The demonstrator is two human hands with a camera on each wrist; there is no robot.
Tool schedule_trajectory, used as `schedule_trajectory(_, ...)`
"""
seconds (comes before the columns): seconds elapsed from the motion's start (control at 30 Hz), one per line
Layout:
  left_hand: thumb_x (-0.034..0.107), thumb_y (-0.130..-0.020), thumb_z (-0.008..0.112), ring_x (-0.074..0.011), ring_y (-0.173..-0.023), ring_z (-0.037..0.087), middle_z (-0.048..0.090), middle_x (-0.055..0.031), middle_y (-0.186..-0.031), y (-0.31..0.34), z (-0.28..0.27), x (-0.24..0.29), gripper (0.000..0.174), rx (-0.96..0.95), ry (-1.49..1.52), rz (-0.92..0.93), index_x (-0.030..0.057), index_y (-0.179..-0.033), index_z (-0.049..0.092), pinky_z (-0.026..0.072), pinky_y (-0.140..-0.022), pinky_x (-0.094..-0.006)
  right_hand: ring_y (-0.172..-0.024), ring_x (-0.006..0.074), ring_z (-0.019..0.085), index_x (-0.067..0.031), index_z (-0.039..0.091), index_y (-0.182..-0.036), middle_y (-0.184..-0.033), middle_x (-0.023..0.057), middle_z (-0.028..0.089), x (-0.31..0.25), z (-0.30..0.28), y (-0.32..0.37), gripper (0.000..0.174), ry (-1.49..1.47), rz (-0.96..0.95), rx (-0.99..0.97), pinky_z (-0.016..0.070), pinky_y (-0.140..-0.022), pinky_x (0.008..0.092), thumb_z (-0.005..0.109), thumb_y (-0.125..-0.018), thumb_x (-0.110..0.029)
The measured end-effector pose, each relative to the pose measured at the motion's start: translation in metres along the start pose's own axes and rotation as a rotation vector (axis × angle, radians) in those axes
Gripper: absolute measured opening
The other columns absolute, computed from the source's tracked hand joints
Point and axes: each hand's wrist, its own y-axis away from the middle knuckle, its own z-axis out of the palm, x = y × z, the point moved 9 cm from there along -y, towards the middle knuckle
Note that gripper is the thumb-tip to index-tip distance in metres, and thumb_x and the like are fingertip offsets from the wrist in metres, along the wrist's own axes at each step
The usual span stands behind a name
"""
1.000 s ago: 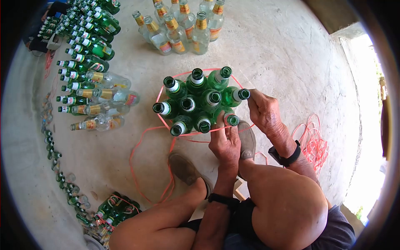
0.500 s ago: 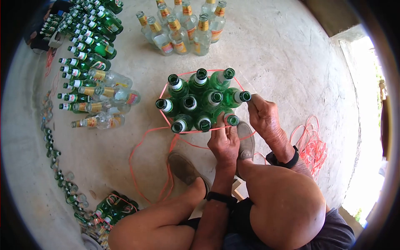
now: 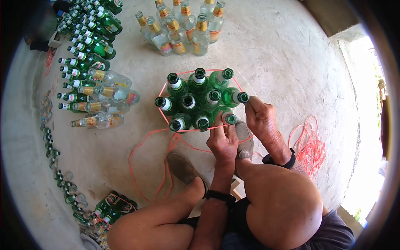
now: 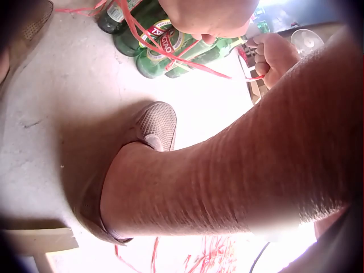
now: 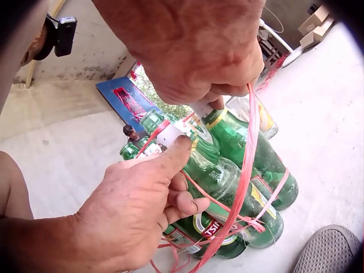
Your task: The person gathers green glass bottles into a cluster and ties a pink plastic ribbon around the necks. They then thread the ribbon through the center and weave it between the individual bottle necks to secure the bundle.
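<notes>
Several green bottles [image 3: 200, 83] stand bunched, a pink strap [image 3: 162, 88] looped around their necks and shoulders. The left hand [image 3: 224, 143] grips the near-right bottle at its neck [image 3: 229, 118]; in the right wrist view, this hand [image 5: 128, 207] has its thumb on a neck label beside the strap. At the bunch's right side is the right hand [image 3: 261, 118], fingers curled, close to another bottle neck. The right wrist view shows the right hand [image 5: 199, 57] pinching the strap [image 5: 250, 136], which hangs taut across the bottles. Some fingertips are hidden.
Clear bottles [image 3: 179, 35] stand beyond the bunch. Green and clear bottles lie in rows [image 3: 89, 52] at the left. Tangled pink strap [image 3: 310, 152] lies at the right, loose loops [image 3: 131, 166] near the shoes [image 3: 181, 166]. Tied bottles [image 3: 112, 206] lie lower left.
The right hand has shifted slightly down beside the bunch. The left hand keeps its grip on the bottle neck. Loose strap near the feet has moved a little.
</notes>
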Motion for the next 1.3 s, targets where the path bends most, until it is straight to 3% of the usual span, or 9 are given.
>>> schedule_trajectory(0.03,0.007,-0.094,0.084,-0.0205,-0.075,0.074,0.075,-0.0147,-0.097,0.000,-0.001,0.000,0.042,0.000,0.000,0.001,-0.0038,-0.131,0.068,0.0593,-0.061,-0.0329,-0.056,0.0390,0.062,-0.0015,0.058,-0.084,-0.064,0.0205,0.058,-0.001,0.000,0.000,0.015,0.000,0.001,0.003,0.0491,-0.053,0.0436,0.068,-0.095,0.000)
schedule_trajectory(0.13,0.007,-0.097,0.078,-0.0336,-0.091,0.081,0.076,-0.0232,-0.109,0.001,0.002,-0.004,0.043,-0.066,-0.023,-0.024,-0.0030,-0.137,0.065,0.0664,-0.072,-0.0392,-0.055,0.0391,0.062,-0.0012,0.059,-0.084,-0.064,0.0207,0.058,-0.003,0.000,0.000,0.014,-0.015,-0.015,0.011,0.0490,-0.052,0.0440,0.068,-0.095,-0.001)
schedule_trajectory(0.23,0.007,-0.094,0.084,-0.0233,-0.078,0.076,0.076,-0.0162,-0.099,0.001,0.000,-0.003,0.042,-0.003,-0.003,0.005,-0.0039,-0.131,0.068,0.0603,-0.062,-0.0338,-0.055,0.0396,0.062,-0.0009,0.060,-0.085,-0.064,0.0212,0.058,-0.005,-0.002,0.001,0.013,-0.043,0.016,-0.006,0.0488,-0.052,0.0442,0.068,-0.095,-0.001)
schedule_trajectory(0.73,0.010,-0.095,0.083,-0.0252,-0.081,0.077,0.076,-0.0177,-0.103,0.000,-0.001,0.002,0.042,0.001,-0.038,0.024,-0.0046,-0.132,0.068,0.0617,-0.066,-0.0352,-0.057,0.0425,0.063,-0.0013,0.060,-0.085,-0.063,0.0221,0.058,-0.004,0.003,0.006,0.014,-0.036,-0.006,-0.007,0.0493,-0.053,0.0455,0.069,-0.096,-0.003)
schedule_trajectory(0.93,0.010,-0.095,0.083,-0.0223,-0.077,0.073,0.076,-0.0155,-0.100,0.000,0.001,-0.002,0.042,-0.002,0.008,-0.001,-0.0041,-0.132,0.068,0.0596,-0.063,-0.0335,-0.064,0.0417,0.068,-0.0021,0.059,-0.095,-0.071,0.0207,0.065,-0.011,0.005,0.016,0.008,0.076,-0.054,-0.088,0.0524,-0.054,0.0486,0.066,-0.097,-0.005)
schedule_trajectory(1.3,0.013,-0.096,0.083,-0.0189,-0.070,0.067,0.074,-0.0127,-0.095,0.000,0.001,-0.005,0.040,0.000,0.032,-0.003,-0.0032,-0.130,0.069,0.0555,-0.059,-0.0314,-0.062,0.0371,0.069,-0.0033,0.052,-0.093,-0.071,0.0138,0.064,-0.030,0.010,0.041,0.014,0.306,-0.251,-0.290,0.0560,-0.053,0.0460,0.065,-0.087,-0.004)
